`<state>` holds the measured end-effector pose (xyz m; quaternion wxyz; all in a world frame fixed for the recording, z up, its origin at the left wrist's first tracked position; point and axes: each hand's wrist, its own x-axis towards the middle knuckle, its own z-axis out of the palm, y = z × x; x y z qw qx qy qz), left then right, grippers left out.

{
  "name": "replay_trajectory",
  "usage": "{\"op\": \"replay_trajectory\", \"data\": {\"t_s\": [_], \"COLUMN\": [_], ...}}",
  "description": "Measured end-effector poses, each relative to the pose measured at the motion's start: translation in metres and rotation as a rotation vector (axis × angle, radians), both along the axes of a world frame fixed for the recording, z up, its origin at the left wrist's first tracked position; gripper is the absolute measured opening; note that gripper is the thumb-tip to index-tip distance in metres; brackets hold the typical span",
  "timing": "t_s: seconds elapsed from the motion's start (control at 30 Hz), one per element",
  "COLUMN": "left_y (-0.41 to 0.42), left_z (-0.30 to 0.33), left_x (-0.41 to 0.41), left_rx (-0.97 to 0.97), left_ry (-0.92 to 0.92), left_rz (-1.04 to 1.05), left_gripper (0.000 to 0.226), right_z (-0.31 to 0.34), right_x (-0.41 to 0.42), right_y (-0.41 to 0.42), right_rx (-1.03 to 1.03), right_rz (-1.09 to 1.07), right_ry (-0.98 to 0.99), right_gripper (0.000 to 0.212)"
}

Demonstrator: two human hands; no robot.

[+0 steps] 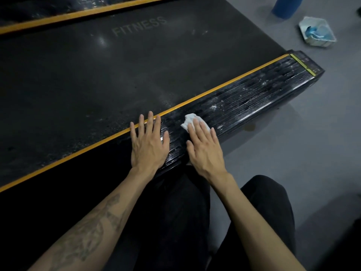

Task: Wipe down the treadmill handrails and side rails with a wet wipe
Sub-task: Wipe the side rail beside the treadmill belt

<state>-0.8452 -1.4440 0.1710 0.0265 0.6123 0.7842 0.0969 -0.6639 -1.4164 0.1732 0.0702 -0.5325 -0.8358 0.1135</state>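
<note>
The near side rail (pixel 254 94) of the treadmill is black and ribbed, with an orange strip along its inner edge, and runs from lower left to upper right. Wet streaks shine on it. My right hand (pixel 205 147) lies flat with straight fingers, pressing a crumpled white wet wipe (pixel 190 120) onto the rail; most of the wipe is hidden under the fingers. My left hand (pixel 149 141) rests flat on the rail beside it, fingers spread, holding nothing. No handrails are in view.
The dark running belt (pixel 88 75) marked FITNESS lies beyond the rail, with the far side rail (pixel 58 10) behind it. On the grey floor at upper right sit a white wipe packet (pixel 316 32) and a blue cylinder (pixel 285 6). My dark-trousered legs are below.
</note>
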Motion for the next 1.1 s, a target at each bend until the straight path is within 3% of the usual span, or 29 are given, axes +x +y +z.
{"op": "replay_trajectory", "data": {"t_s": [0.1,0.3,0.47,0.67,0.87,1.1], "left_y": [0.0,-0.001,0.0,0.0,0.0,0.0], "left_z": [0.0,0.001,0.001,0.003,0.002,0.003], "left_x": [0.0,0.001,0.0,0.001,0.002,0.002], "left_rx": [0.006,0.004,0.002,-0.005,-0.006,-0.012], "left_ry": [0.001,0.002,0.005,0.002,0.002,-0.007], "left_rz": [0.002,-0.001,0.0,0.0,0.005,0.002], "left_gripper": [0.062,0.063,0.064,0.065,0.062,0.063], "right_z": [0.005,0.0,0.003,-0.002,0.002,0.0], "right_x": [-0.004,-0.012,-0.007,-0.014,-0.005,-0.013], "right_y": [-0.017,-0.011,-0.01,-0.015,-0.009,-0.002], "right_rx": [-0.004,0.024,0.003,0.039,0.017,0.035], "right_rz": [-0.067,0.047,-0.041,0.071,-0.034,0.058], "right_ry": [0.061,0.047,0.022,0.045,0.018,0.015], "right_gripper": [0.072,0.064,0.07,0.063,0.067,0.061]}}
